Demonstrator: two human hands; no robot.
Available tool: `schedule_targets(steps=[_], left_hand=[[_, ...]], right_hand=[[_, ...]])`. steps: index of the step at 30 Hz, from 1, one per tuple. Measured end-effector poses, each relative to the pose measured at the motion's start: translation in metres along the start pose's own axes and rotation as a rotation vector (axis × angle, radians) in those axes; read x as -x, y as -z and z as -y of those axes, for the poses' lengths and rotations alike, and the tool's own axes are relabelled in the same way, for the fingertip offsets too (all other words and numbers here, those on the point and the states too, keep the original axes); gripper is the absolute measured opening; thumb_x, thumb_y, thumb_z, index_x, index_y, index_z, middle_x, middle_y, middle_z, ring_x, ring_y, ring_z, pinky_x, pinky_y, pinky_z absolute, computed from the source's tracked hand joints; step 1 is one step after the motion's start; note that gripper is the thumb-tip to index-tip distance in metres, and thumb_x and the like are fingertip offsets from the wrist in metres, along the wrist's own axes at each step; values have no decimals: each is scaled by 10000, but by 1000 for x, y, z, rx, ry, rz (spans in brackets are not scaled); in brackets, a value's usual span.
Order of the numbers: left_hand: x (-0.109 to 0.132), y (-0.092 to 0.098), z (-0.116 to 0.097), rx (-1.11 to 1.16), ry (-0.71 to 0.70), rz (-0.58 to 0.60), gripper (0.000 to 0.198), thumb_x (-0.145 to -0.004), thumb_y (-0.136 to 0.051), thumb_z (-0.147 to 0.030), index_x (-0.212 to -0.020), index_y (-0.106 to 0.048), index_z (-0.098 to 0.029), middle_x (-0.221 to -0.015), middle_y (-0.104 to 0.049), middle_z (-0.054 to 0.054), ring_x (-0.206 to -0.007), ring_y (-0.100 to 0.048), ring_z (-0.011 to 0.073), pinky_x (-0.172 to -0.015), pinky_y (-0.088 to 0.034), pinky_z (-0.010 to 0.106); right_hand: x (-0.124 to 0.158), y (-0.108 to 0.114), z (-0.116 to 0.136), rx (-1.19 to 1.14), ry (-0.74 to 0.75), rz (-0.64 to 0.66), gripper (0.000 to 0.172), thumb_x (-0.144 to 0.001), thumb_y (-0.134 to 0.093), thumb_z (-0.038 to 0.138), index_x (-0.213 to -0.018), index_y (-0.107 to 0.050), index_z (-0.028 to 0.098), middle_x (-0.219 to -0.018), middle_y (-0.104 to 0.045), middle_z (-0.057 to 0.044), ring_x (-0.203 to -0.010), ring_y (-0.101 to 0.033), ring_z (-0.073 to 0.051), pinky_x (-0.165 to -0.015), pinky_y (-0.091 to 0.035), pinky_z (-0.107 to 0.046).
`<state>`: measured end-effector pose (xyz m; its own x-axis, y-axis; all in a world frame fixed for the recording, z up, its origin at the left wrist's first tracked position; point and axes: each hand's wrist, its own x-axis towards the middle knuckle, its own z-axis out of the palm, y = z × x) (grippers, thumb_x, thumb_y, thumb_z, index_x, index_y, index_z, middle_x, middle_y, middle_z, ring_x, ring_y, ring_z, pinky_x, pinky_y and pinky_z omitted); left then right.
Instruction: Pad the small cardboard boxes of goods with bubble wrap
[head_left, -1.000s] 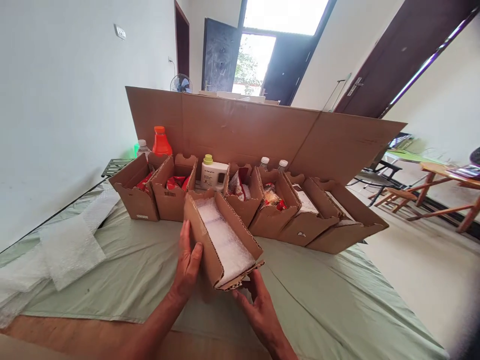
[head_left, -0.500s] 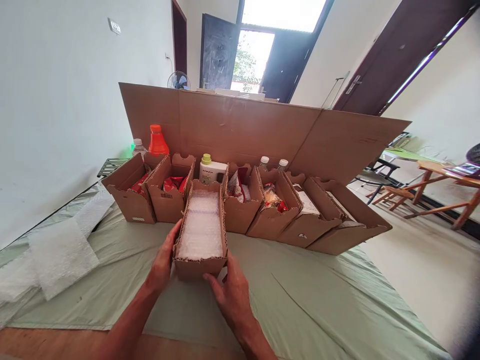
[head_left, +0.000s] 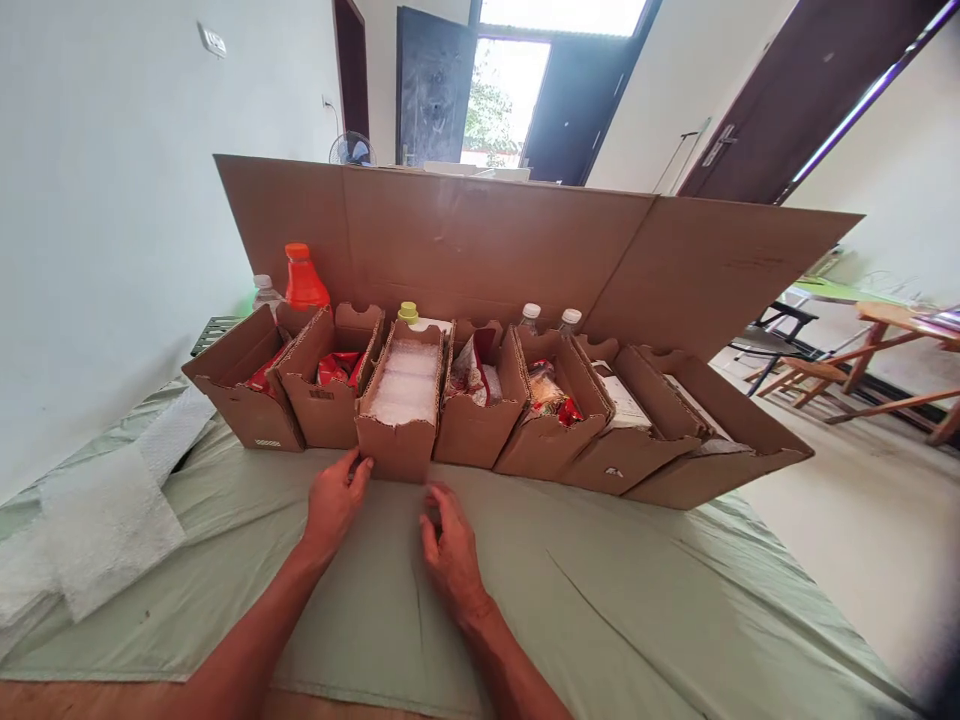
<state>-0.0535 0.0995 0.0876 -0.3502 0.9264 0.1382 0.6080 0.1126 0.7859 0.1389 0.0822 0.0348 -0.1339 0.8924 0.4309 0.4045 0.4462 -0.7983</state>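
Note:
A narrow cardboard box (head_left: 397,445) lined with white bubble wrap (head_left: 405,382) stands in a row of several similar open boxes on a pale green cloth (head_left: 615,600). My left hand (head_left: 334,500) rests on the cloth just below the box's front left corner, fingertips close to it, fingers loosely curled and holding nothing. My right hand (head_left: 450,545) lies a little below the box's front right corner, fingers bent and apart, also holding nothing. Neither hand grips the box.
Neighbouring boxes hold red packets (head_left: 337,368), snack bags (head_left: 472,370) and white packages (head_left: 619,400). Bottles stand behind: an orange one (head_left: 304,280) and a white one with a yellow cap (head_left: 409,315). A tall cardboard sheet (head_left: 487,245) backs the row. Bubble wrap sheets (head_left: 105,510) lie left.
The bubble-wrap-lined box went from my hands, turned straight, into the gap in the row. Both hands have let go and drawn back onto the cloth.

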Motion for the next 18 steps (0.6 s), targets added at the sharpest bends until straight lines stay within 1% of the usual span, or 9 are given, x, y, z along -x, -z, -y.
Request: schedule_targets(steps=[3,7,10,12,14,16,18], left_hand=[[-15,-5,-1,-111,31,-23,390,-897,-511,-426,-1017,-767,-157,-802,-769,112,-704,-677,250,-645,-447,309],[-28,-13,-1,-183,50,-36,389,-913,-516,-446,-983,-780,-170,-849,-777,125,-764,-693,261,-653,-437,303],[-31,-20,1,-193,52,-25,408,-929,-495,-454,-987,-779,-167,-852,-783,128,-772,-706,255,-663,-461,303],[-27,-23,5,-179,37,-9,407,-933,-483,-435,-1016,-772,-161,-841,-786,123,-764,-714,248,-678,-490,310],[-15,-22,11,-143,-10,24,412,-935,-463,-421,-1058,-760,-163,-884,-795,114,-782,-727,242,-715,-528,329],[2,-18,19,-92,-89,70,416,-919,-465,-419,-1088,-751,-169,-986,-798,113,-865,-741,245,-790,-563,360],[22,-13,29,-45,-177,110,417,-889,-485,-414,-1105,-749,-174,-1111,-779,124,-1009,-730,263,-902,-566,408]], right_hand=[[4,-3,-3,-25,-9,20,439,-832,-483,94,-1240,-590,215,-1264,-650,-123,-1035,-681,-222,-880,-601,-390],[1,-4,-6,-54,-34,34,427,-842,-483,109,-1235,-611,216,-1265,-651,-121,-933,-702,-193,-813,-619,-349],[1,-4,-9,-69,-22,60,541,-822,-508,101,-1342,-580,230,-1341,-628,-115,-982,-701,-201,-889,-605,-373],[3,-4,-9,-55,2,101,641,-804,-519,86,-1423,-532,249,-1405,-598,-110,-1062,-686,-218,-939,-588,-400],[5,-3,-7,-19,20,141,704,-800,-521,77,-1477,-483,266,-1448,-570,-109,-1129,-665,-234,-943,-588,-417],[3,-2,-3,15,18,166,723,-804,-521,75,-1498,-453,265,-1471,-550,-116,-1161,-652,-243,-930,-591,-427],[-7,-1,4,38,1,210,718,-809,-530,80,-1500,-443,252,-1478,-538,-128,-1145,-657,-241,-917,-590,-429]])
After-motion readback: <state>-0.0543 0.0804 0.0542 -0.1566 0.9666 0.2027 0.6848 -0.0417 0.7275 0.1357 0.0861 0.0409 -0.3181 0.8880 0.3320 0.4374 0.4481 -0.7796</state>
